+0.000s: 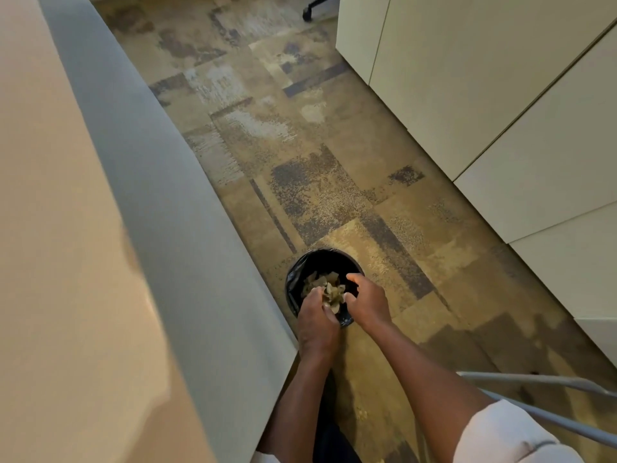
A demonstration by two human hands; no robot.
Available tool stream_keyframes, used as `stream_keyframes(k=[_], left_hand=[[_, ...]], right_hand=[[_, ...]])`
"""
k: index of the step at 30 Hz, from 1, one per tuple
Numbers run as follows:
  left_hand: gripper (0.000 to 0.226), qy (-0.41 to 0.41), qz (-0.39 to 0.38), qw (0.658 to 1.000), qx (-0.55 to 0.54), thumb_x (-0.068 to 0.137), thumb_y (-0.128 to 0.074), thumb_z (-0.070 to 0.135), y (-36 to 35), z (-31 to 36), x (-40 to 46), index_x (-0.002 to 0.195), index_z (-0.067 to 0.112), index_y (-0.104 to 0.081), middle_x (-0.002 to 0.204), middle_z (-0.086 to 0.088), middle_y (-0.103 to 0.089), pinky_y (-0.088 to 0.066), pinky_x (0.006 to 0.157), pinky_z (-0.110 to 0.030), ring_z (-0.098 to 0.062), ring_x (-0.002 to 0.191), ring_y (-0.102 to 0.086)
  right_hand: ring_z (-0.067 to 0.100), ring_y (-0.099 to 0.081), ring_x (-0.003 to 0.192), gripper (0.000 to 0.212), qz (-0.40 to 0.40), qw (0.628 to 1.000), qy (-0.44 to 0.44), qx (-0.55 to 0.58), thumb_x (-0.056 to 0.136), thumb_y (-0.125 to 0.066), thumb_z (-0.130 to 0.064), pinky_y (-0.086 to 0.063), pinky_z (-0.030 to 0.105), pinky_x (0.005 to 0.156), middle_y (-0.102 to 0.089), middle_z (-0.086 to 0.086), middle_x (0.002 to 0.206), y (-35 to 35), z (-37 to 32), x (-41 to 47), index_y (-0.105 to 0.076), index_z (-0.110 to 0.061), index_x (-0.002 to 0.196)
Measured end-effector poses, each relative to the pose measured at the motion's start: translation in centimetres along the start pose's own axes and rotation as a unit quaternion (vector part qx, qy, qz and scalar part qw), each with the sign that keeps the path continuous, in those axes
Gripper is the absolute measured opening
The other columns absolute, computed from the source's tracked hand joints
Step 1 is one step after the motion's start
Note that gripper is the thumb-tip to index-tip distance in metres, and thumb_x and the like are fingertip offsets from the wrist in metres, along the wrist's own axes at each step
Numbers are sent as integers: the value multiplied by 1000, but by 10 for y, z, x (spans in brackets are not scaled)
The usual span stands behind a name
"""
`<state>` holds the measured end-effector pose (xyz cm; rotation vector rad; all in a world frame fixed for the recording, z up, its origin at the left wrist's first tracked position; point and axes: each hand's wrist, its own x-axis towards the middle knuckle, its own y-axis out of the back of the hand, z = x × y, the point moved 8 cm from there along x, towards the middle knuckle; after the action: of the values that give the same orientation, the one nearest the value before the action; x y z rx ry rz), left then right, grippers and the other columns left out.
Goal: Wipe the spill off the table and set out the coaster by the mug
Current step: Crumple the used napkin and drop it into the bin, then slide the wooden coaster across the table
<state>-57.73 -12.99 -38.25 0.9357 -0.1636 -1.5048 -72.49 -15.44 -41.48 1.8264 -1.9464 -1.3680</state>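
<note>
A small black bin [323, 262], lined with a black bag, stands on the patterned carpet [300, 155] just beside the grey edge of the table [66, 228]. Both hands are held over the mouth of the bin. The left hand [315, 320] has its fingers curled round a crumpled wad of paper [332, 294], gripping it right above the bin's opening. The right hand [365, 300] sits just to the other side of the wad, fingers bent, with the fingertips [349, 297] at the paper's edge; whether they actually pinch it cannot be told. More crumpled paper lies inside the bin under the wad. Pale cabinets [484, 95] stand well apart from the bin, across the carpet. A grey metal frame [534, 379] shows near the right forearm.
</note>
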Motion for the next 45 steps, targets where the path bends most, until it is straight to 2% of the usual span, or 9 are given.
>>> stream_keyframes(k=[9,13,17,21,24,28,35,41,45], left_hand=[[44,-16,31,999,9,96,-41,21,36,60,-13,139,16,-41,143,-8,-47,-45,104,-47,-28,132,-46],[57,-54,47,997,7,102,-37,22,69,110,-29,155,14,-18,162,-4,-20,-25,120,-41,-21,149,-20],[61,-113,81,990,-9,102,-37,24,104,154,-45,156,14,-10,165,-4,-12,-18,123,-37,-18,152,-11],[59,-156,125,980,-24,102,-36,24,150,196,-65,156,14,-13,164,-5,-15,-23,121,-37,-21,150,-17],[55,-181,174,966,-56,104,-32,35,195,226,-87,154,13,-22,160,-7,-25,-26,120,-35,-21,147,-25],[56,-221,266,937,-54,102,-37,45,277,249,-109,150,17,-29,152,-5,-39,-38,107,-34,-22,137,-41],[58,-233,353,905,-39,97,-50,35,406,206,-126,149,26,-27,139,0,-50,-50,78,-28,-19,112,-61],[23,-184,411,893,-9,97,-53,29,494,116,-140,119,31,-58,122,7,-55,-42,75,-16,-12,101,-64],[14,-149,442,884,4,95,-53,29,551,36,-151,106,32,-61,108,8,-57,-48,73,-20,-8,92,-61]], right_hand=[[24,-53,123,40,63,995,72,-28,98,-45,-29,-45,38,97,-57,6,134,52,-72,-18,-50,-13,135],[23,-43,135,46,100,988,111,-34,100,-44,-30,-36,37,107,-46,8,148,94,-113,-32,-42,-13,143],[25,-44,134,48,148,976,151,-50,100,-44,-33,-36,38,108,-47,9,146,145,-158,-54,-41,-10,143],[30,-52,119,43,197,962,183,-57,97,-47,-34,-43,39,93,-57,13,130,188,-206,-75,-50,-8,132],[32,-52,119,41,216,951,215,-44,95,-49,-29,-46,42,94,-58,12,129,211,-250,-91,-52,-11,132],[27,-60,107,31,245,924,294,-24,92,-48,-23,-52,41,86,-66,8,116,226,-323,-120,-61,-16,119],[15,-65,89,33,216,890,402,10,92,-55,-32,-57,38,76,-68,-1,104,185,-441,-183,-56,-24,124],[18,-68,90,30,158,878,452,-9,95,-54,-32,-58,38,79,-71,-1,106,97,-506,-236,-54,-27,125],[17,-69,87,28,81,871,484,-16,93,-56,-27,-57,38,78,-71,-5,100,28,-532,-269,-57,-29,120]])
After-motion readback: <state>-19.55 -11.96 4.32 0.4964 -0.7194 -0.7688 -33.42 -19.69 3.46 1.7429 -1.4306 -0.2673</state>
